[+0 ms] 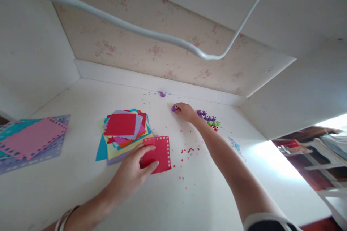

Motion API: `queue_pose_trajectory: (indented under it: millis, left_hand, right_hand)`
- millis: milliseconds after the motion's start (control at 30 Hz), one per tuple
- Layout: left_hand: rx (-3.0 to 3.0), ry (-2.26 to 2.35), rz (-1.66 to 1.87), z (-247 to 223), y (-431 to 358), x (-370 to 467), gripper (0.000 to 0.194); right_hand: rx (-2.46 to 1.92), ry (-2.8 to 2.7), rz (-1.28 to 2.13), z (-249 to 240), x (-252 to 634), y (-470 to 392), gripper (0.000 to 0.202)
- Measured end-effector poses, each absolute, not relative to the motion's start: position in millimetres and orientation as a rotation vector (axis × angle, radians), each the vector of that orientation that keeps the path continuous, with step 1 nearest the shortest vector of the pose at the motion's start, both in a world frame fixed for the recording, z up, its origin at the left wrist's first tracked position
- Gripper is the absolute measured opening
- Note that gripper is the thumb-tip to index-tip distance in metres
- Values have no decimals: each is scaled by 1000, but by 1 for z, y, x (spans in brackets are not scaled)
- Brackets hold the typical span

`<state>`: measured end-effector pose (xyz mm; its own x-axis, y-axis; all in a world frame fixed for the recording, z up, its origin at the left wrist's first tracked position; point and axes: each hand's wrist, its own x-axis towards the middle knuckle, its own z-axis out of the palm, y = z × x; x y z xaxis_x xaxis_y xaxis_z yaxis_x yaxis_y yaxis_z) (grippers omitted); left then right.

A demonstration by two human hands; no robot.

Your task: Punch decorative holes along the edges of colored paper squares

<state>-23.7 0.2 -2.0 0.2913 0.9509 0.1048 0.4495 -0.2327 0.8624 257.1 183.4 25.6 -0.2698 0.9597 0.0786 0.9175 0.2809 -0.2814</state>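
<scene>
A red paper square (158,155) with small shapes punched along its top and right edges lies on the white table. My left hand (139,162) rests on its left part, thumb and fingers apart, touching the paper. Farther back, my right hand (184,111) is closed around a small purple punch with googly eyes (176,108). Another purple punch (162,94) stands near the back edge. Right of my right hand sit several purple, green and red punches (210,118) in a cluster. Tiny red cut-outs (189,150) are scattered right of the red square.
A stack of coloured paper (120,124) lies behind my left hand. Large punched sheets (35,139) lie at the far left. Blue confetti (235,146) is on the right side. A white cable (162,37) hangs across the upper view. Shelves with cloth (322,151) stand at the right.
</scene>
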Motion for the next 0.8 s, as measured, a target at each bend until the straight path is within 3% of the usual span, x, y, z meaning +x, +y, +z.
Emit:
queue_pose_trajectory:
  millis: [67, 200, 367, 533, 800]
  left_hand:
    - [1845, 1302, 904, -1, 0, -23, 41]
    - [1863, 1243, 811, 2, -1, -22, 21]
    - [1788, 1182, 763, 4, -3, -21, 32]
    - [1791, 1266, 878, 1, -3, -20, 39]
    - [1754, 1297, 1044, 4, -9, -18, 39]
  right_hand:
    - [-1729, -2242, 268, 23, 261, 162, 32]
    - [-1634, -1907, 464, 20, 257, 106, 31]
    - [-1281, -1520, 879, 22, 226, 10, 29]
    - [-1289, -1559, 762, 20, 198, -49, 26]
    - [-1351, -1597, 635, 1, 191, -48, 26]
